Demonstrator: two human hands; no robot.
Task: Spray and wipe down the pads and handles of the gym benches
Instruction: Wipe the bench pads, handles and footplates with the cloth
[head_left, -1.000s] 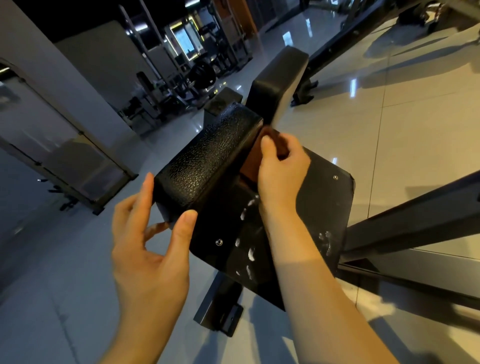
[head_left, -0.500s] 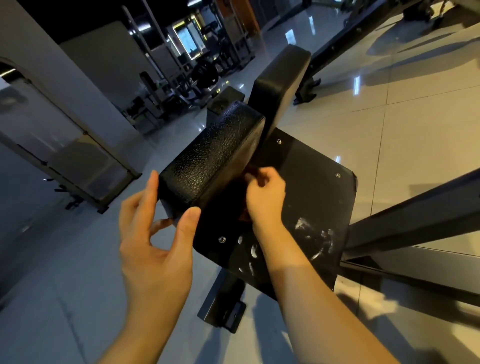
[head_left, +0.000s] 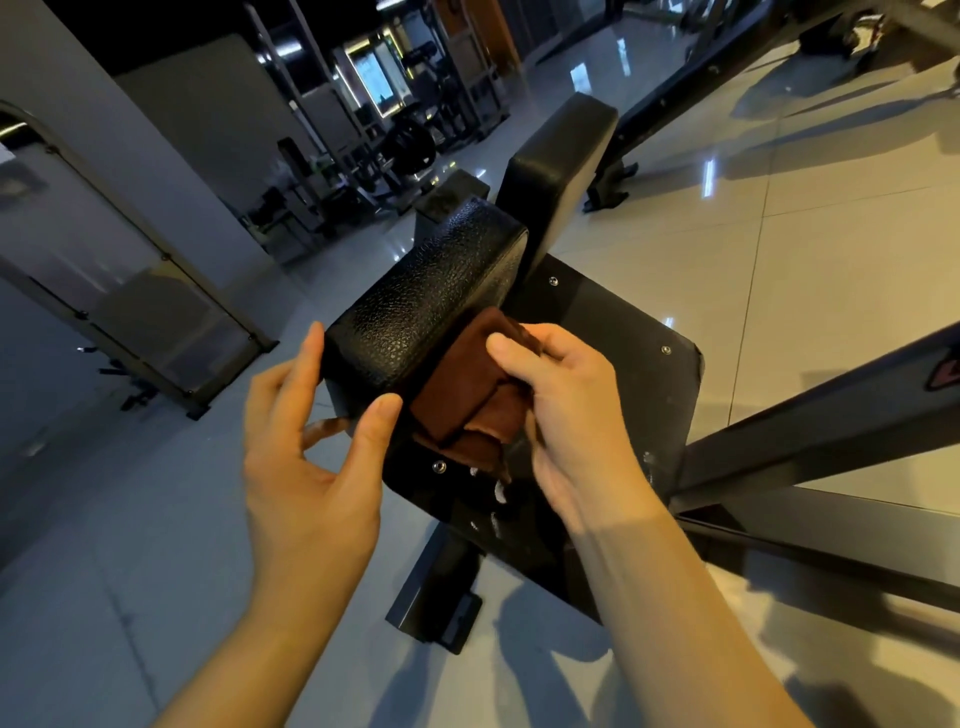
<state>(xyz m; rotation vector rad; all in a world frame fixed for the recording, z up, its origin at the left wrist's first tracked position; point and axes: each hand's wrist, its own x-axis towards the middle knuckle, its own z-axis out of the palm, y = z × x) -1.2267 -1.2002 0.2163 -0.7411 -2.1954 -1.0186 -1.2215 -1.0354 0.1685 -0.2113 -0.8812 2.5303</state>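
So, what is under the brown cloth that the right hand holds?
The brown cloth lies on the black plate, beside the textured pad. White spots show below it; the plate right under it is covered.

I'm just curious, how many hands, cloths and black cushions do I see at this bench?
Hands: 2, left hand and right hand
Cloths: 1, brown cloth
Black pads: 2, textured pad and smooth upright pad
Total: 5, leaving out a small dark block behind, too unclear
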